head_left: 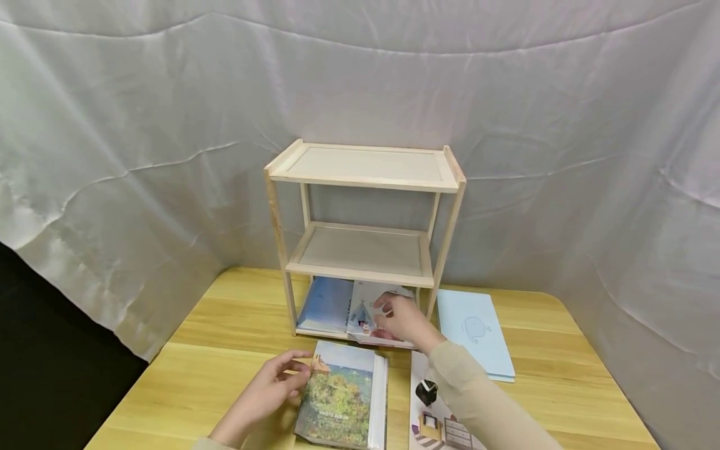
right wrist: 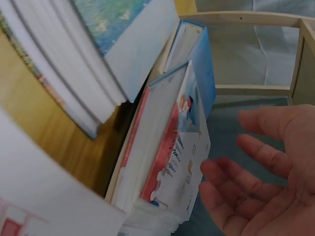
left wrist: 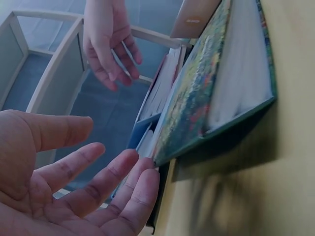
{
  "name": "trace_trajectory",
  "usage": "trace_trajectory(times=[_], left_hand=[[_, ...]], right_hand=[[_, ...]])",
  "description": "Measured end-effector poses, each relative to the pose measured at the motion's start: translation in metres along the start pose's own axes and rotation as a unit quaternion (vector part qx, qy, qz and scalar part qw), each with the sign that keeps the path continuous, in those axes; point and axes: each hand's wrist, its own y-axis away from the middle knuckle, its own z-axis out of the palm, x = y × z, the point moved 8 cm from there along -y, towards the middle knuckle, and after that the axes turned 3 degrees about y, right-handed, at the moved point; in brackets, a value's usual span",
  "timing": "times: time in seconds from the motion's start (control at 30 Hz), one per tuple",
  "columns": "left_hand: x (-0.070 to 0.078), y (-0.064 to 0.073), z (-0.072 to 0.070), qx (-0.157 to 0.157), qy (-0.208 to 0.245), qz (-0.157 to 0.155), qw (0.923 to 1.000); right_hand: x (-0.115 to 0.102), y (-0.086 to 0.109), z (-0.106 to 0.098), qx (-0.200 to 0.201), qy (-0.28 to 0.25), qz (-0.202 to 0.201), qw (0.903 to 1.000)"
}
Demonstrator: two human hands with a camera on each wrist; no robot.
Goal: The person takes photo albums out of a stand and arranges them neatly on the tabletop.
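Note:
A photo album [head_left: 337,400] with a painted garden-and-sea cover lies in front of the shelf. My left hand [head_left: 272,387] is at its left edge, fingers loosely bent; in the left wrist view the fingertips [left wrist: 147,184] come right up to the album's corner. On the bottom tier, a white album [head_left: 364,299] with a tent drawing lies beside a blue album [head_left: 326,303]. Over the white album's right part is my right hand [head_left: 407,319]. In the right wrist view its relaxed fingers are spread beside the white album's cover [right wrist: 189,162], gripping nothing.
A three-tier wooden shelf [head_left: 365,167] stands at the back of the wooden table [head_left: 225,356]. Right of it lies a light-blue album [head_left: 475,331] with a whale drawing. A white book [head_left: 419,375] with furniture drawings sits partly under my right forearm. Grey curtains [head_left: 360,94] surround the table.

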Motion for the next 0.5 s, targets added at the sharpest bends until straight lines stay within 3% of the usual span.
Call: trace_trajectory(times=[0.1,0.33,0.5], left_hand=[[0.006,-0.008,0.001,0.001,-0.010,0.013,0.9999],[0.013,-0.027,0.003,0.006,0.021,0.001,0.9998],[0.017,-0.039,0.002,0.014,0.051,-0.002,0.9986]], right_hand=[[0.003,-0.005,-0.003,0.014,-0.004,0.025,0.9996],[0.017,-0.011,-0.005,0.028,-0.053,0.098,0.9933],[0.020,-0.021,-0.002,0.015,-0.074,0.115,0.9906]])
